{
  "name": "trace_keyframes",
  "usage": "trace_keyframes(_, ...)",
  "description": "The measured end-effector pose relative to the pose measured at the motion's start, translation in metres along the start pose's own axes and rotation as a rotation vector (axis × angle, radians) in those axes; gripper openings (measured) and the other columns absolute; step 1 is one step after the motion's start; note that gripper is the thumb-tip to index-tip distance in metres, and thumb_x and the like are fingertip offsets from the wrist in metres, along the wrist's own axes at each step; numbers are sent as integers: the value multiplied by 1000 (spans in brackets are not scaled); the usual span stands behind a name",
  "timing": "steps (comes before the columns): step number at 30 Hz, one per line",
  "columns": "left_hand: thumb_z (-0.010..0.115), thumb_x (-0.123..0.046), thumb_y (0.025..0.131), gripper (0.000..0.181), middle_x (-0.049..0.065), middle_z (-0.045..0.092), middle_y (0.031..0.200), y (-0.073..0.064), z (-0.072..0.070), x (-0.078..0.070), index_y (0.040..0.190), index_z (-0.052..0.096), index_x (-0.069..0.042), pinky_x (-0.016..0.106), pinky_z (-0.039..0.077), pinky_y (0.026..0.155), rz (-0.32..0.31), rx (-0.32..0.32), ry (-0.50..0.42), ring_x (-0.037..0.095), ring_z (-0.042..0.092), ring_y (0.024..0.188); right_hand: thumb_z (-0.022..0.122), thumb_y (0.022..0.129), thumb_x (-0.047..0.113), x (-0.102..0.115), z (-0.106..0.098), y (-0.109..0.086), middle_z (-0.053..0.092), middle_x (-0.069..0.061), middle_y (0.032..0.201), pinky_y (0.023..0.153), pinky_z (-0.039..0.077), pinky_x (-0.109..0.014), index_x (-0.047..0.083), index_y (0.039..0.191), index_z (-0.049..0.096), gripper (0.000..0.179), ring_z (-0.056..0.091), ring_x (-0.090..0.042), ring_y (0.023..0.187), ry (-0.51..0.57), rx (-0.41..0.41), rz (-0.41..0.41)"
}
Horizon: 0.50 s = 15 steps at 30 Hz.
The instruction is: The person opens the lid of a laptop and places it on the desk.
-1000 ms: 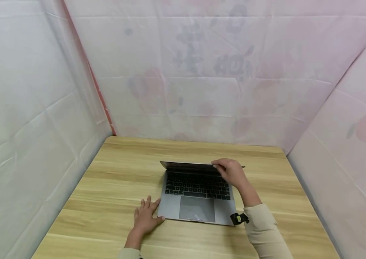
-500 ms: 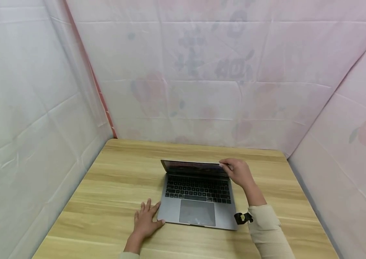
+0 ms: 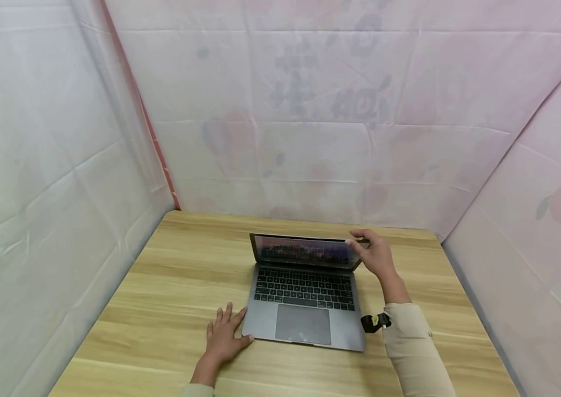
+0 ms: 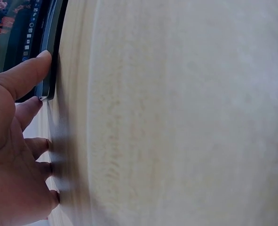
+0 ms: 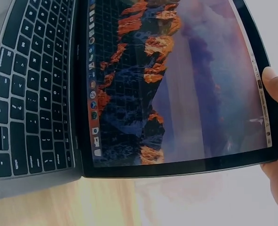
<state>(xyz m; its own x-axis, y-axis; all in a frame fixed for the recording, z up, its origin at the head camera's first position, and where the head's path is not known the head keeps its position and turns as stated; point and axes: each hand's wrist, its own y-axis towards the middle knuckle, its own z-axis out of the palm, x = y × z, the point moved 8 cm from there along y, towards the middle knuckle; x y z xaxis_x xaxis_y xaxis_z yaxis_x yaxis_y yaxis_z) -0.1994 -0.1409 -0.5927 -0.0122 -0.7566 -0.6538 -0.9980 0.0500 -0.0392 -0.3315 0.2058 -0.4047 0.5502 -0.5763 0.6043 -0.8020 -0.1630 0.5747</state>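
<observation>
A grey laptop [image 3: 255, 322] lies on the wooden table [image 3: 171, 275], its lid [image 3: 300, 251] raised and tilted up behind the keyboard [image 3: 305, 289]. My right hand [image 3: 378, 258] pinches the lid's top edge near the right corner. In the right wrist view its thumb [image 5: 277, 88] presses the bezel beside the lit screen [image 5: 190, 89], with the other fingers behind the lid. My left hand [image 3: 222, 341] rests at the laptop's front left corner, fingers spread. In the left wrist view its thumb [image 4: 33, 70] lies on the laptop's edge, and the fingertips touch the table.
White sheets with faint pink fruit prints hang as walls at the back [image 3: 310, 154], left [image 3: 47, 193] and right [image 3: 543, 248] of the table. A small black wrist camera [image 3: 375, 322] sits at my right sleeve [image 3: 409, 342].
The lid has swung up and back from a low angle, showing more of its screen. My right hand has moved with it, slightly up and right. The left hand stays at the corner.
</observation>
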Motion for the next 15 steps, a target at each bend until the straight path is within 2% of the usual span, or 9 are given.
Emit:
trace_keyframes(4,73,-37,76,68,26,22,147,1,2,3,135,50,-12,68,3,99,-10,15,7,50,10,133,71,80,1,-14,-2,1,62,-23,104,59,51,-20,-5,109,63,31,63,-33,81,87,-41,117)
trace_keyframes(6,73,-37,75,68,26,23,147,0,2,3,135,51,-13,68,4,99,-10,10,11,50,10,133,72,81,5,-23,-2,1,62,-21,106,61,48,-16,-3,110,63,32,63,-28,83,114,-64,185)
trace_keyframes(12,73,-38,75,68,25,23,147,1,3,5,134,51,-13,68,4,99,5,-6,-3,49,11,133,73,81,16,-47,-7,-5,64,-17,103,66,45,-14,-3,106,65,33,57,-5,82,199,-203,341)
trace_keyframes(15,73,-38,75,68,24,23,147,2,3,6,135,51,-13,67,3,99,3,-5,3,48,10,133,73,81,17,-56,-7,-9,64,-16,103,67,46,-15,-3,108,64,35,56,-3,82,285,-273,401)
